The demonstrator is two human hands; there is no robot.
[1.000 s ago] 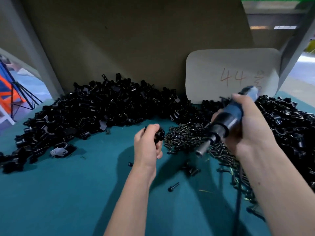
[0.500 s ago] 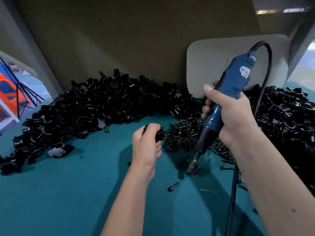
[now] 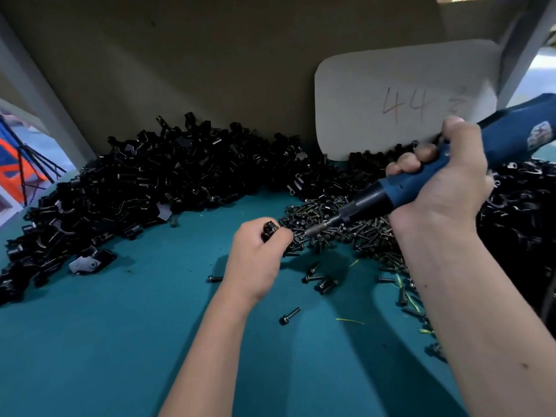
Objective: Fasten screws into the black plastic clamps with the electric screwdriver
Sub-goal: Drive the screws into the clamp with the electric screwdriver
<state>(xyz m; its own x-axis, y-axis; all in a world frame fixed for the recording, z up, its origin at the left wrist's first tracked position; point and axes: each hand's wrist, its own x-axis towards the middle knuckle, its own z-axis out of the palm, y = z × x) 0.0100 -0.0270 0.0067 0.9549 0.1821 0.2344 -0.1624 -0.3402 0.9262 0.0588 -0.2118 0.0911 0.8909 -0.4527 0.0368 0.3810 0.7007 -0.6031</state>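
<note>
Two hands over teal counter (image 3: 90, 341). Nearest: single loose screw (image 3: 289, 315) lying on counter, more strays (image 3: 320, 279) just beyond it, between the forearms. Left hand (image 3: 255, 260) mid-counter, fingers curled round one black plastic clamp (image 3: 270, 231), held clear of the surface. Right hand (image 3: 442, 188) wrapped tight round blue electric screwdriver (image 3: 421, 179), tool tilted down to the left, bit tip just beside the held clamp; contact not discernible. Screw pile (image 3: 340, 227) directly under and behind the bit, right of centre. Farther back, large heap of black clamps (image 3: 144, 182) spread from left edge to centre, second heap (image 3: 517, 212) at far right. At the back, pale card marked "44" (image 3: 403, 97) leaning against brown board (image 3: 210, 61).
</note>
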